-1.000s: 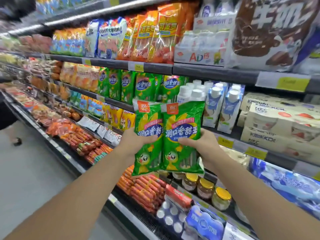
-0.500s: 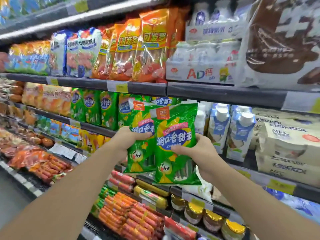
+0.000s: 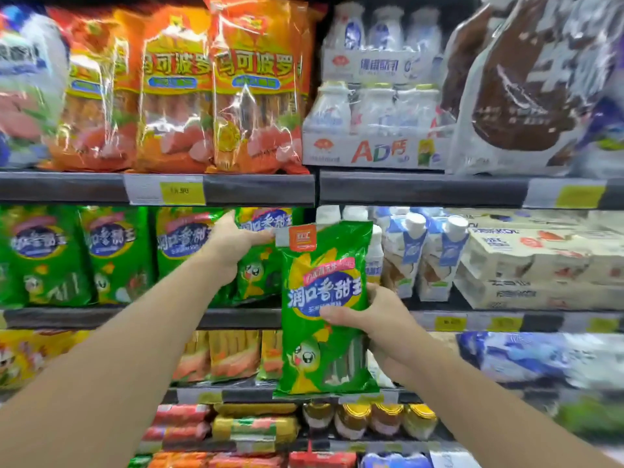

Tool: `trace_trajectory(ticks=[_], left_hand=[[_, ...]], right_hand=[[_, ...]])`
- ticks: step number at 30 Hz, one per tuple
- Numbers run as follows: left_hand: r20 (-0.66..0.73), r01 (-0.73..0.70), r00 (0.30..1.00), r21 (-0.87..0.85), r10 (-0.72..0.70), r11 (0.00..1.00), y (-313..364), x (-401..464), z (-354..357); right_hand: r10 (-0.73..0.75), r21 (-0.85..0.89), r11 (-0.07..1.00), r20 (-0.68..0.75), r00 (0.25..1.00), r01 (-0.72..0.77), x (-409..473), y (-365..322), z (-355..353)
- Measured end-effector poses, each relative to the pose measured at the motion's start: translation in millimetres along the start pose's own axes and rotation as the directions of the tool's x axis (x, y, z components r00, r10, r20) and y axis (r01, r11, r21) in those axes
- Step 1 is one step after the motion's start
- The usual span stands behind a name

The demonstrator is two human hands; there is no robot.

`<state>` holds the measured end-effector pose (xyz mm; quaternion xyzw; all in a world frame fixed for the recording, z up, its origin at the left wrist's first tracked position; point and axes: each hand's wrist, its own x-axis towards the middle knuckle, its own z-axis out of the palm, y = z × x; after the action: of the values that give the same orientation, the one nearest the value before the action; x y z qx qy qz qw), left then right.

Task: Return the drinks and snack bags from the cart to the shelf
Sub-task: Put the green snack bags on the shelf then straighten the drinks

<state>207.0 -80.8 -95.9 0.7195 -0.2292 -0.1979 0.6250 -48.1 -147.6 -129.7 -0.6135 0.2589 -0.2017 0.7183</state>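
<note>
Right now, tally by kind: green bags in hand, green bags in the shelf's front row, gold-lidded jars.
Green bags in hand: 2, the left green bag in the left hand and the right green bag in the right hand
Shelved green bags: 3
Gold-lidded jars: 4
Total: 9

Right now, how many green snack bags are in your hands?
2: the left hand sets one green bag into the shelf row; the right hand holds another green bag out front.
</note>
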Motion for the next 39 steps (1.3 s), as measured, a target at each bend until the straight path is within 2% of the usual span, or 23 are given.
trace_trajectory(ticks=[3,6,9,11,12,14,16,17,20,22,23,26,27,28,31,33,36,39], left_hand=[[-0.028,-0.025,0.999,0.068,0.027,0.997,-0.5,7.3,8.6],[-0.089,-0.113,0.986,0.289,0.144,0.951,2.6,-4.2,14.8],[-0.093,-0.269,0.930,0.486,0.355,0.832,-8.3,-30.1,17.4],[-0.048,-0.315,0.899,0.618,0.434,0.720,-22.1,-36.6,17.0],[-0.028,-0.323,0.879,0.700,0.476,0.637,-27.0,-34.5,15.1],[0.049,-0.314,0.802,0.882,0.595,0.350,-29.8,-29.4,12.5],[0.154,-0.271,0.740,0.959,0.655,0.079,-29.5,-24.5,12.0],[0.182,-0.245,0.735,0.969,0.653,0.006,-28.1,-23.3,11.2],[0.167,-0.225,0.735,0.974,0.657,0.005,-22.7,-23.8,3.5],[0.245,-0.332,0.735,0.943,0.632,0.020,-22.1,-29.0,-2.7],[0.258,-0.365,0.754,0.929,0.604,0.058,-23.1,-30.1,-7.9],[0.107,-0.442,0.760,0.808,0.641,0.389,-27.4,-41.5,-31.3],[0.056,-0.457,0.755,0.759,0.653,0.463,-29.9,-47.2,-39.6],[0.046,-0.474,0.749,0.735,0.661,0.485,-32.2,-53.8,-46.4],[0.118,-0.551,0.680,0.733,0.724,0.398,-39.3,-70.0,-59.1],[0.217,-0.574,0.646,0.770,0.732,0.278,-42.8,-76.0,-62.2],[0.416,-0.552,0.658,0.833,0.628,0.027,-48.1,-78.9,-60.2],[0.470,-0.523,0.685,0.849,0.557,-0.073,-51.2,-69.8,-53.8]], right_hand=[[0.003,0.005,1.000,-0.039,0.999,-0.003,-3.1,3.7,4.6],[0.002,0.007,1.000,-0.062,0.998,-0.002,-5.8,5.5,5.7],[-0.007,0.008,1.000,-0.054,0.999,0.007,-7.3,7.1,5.8],[-0.014,0.015,1.000,-0.050,0.999,0.014,-5.8,9.6,6.5],[-0.010,0.021,1.000,-0.049,0.999,0.011,-4.3,10.6,7.6],[0.002,0.029,1.000,-0.044,0.999,-0.001,-1.8,12.5,11.1],[0.011,0.021,1.000,-0.040,0.999,-0.010,0.3,12.9,15.1],[0.009,0.021,1.000,-0.032,0.999,-0.008,1.8,12.5,17.5],[0.021,0.042,0.999,-0.030,0.999,-0.020,10.3,9.3,28.3],[0.026,0.065,0.998,-0.036,0.999,-0.024,16.9,7.1,40.3],[0.025,0.070,0.997,-0.036,0.999,-0.022,19.6,5.0,47.1],[0.034,0.076,0.997,-0.057,0.998,-0.029,35.0,-5.6,70.4],[0.032,0.065,0.998,-0.079,0.996,-0.027,42.3,-8.7,77.7],[0.033,0.045,0.999,-0.113,0.993,-0.028,55.5,-8.9,82.2],[-0.004,0.039,0.999,-0.154,0.988,0.010,115.3,3.6,81.7],[-0.027,0.063,0.997,-0.185,0.982,0.039,145.8,1.5,83.4],[-0.015,0.111,0.993,-0.196,0.981,0.038,143.6,-20.8,101.6],[-0.040,0.034,0.998,-0.243,0.969,0.050,132.4,-30.7,113.8]])
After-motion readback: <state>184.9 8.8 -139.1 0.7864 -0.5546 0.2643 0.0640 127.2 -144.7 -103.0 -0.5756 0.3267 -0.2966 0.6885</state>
